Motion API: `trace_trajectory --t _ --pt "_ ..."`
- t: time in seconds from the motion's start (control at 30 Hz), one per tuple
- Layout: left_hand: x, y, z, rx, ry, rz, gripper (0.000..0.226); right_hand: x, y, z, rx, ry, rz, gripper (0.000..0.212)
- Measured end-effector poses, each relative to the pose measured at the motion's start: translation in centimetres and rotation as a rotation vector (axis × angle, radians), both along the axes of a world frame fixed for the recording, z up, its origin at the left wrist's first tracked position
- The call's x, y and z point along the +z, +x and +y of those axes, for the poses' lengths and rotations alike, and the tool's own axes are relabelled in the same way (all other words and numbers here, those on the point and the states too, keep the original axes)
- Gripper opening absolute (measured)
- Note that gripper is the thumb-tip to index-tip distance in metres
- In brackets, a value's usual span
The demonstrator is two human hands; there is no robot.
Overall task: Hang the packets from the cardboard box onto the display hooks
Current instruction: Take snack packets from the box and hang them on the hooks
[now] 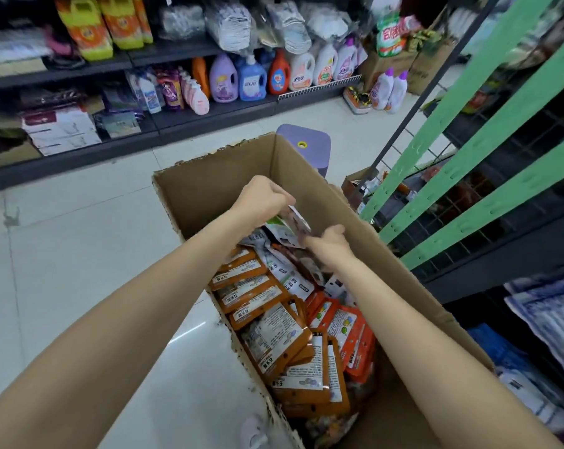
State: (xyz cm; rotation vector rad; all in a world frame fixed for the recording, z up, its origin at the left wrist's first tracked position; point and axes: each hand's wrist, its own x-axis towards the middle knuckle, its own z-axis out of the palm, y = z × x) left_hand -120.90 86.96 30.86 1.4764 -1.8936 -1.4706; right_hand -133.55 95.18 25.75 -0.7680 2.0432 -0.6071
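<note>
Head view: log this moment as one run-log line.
stage: picking from cardboard box | left hand: pinches white-green packet | right hand: reaching among packets, grip unclear | hung: none seen

Floor point(79, 254): pale glossy tiles, glare patches | Shelves point(183, 53): dark, along far wall, holding detergent bottles point(238, 79) and refill bags point(89, 24) (labels unreadable) | Stool point(306, 144): purple, on floor | Rack point(488, 131): dark wire grid, green slotted uprights, right side
</note>
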Motion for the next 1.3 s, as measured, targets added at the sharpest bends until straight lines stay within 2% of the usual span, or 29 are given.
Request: trace_trajectory --t 0.07,0.13,0.2,0.23,0.37,0.57,0.6,0.7,0.87,1.0,1.13,1.3 --pt "2.2 -0.6 0.8 -0.051 -0.075 0.006 0.025 2.2 -0.4 0.8 0.108 -0.148 0.168 0.076" --pt "4.3 -1.3 1.8 -0.094 -0.121 0.009 0.026 4.6 -0.9 1.8 0.225 -0.293 0.297 0.048" --pt "6.1 -2.3 3.0 -0.119 -0.123 0.063 0.030 6.8 -1.6 3.0 0.269 -0.381 0.332 0.015" --pt "6.9 -2.8 3.5 -0.129 -0.124 0.083 0.031 7.9 -2.0 3.7 0.246 -0.410 0.314 0.011" --pt "9.7 -5.4 6.1 -0.222 -0.221 0.106 0.023 11.3 -5.1 6.7 0.087 -0.437 0.292 0.024" --pt "14.1 -12.1 9.7 -0.270 -0.494 0.069 0.058 17.2 -10.9 14.2 -0.263 -0.576 0.036 0.036" --pt "14.9 -13.7 10.6 -0.302 -0.511 0.092 0.057 18.4 -11.8 15.8 -0.293 -0.629 0.006 0.032" --pt "17.7 -18.3 14.7 -0.390 -0.555 0.193 0.026 22.0 -14.7 21.2 -0.387 -0.781 -0.027 0.012" --pt "21.1 -25.8 23.5 -0.517 -0.503 0.470 0.031 26.2 -20.2 31.0 -0.577 -0.955 0.054 0.024" --pt "23.4 -31.5 31.2 -0.648 -0.359 0.543 0.015 28.3 -23.5 39.1 -0.744 -1.036 0.086 0.023" --pt "24.6 -36.1 38.6 -0.707 -0.296 0.583 0.027 29.7 -26.1 45.8 -0.869 -1.116 0.127 0.013" --pt "25.9 -40.9 46.1 -0.785 -0.209 0.614 0.004 30.5 -29.4 52.0 -1.018 -1.194 0.164 0.007"
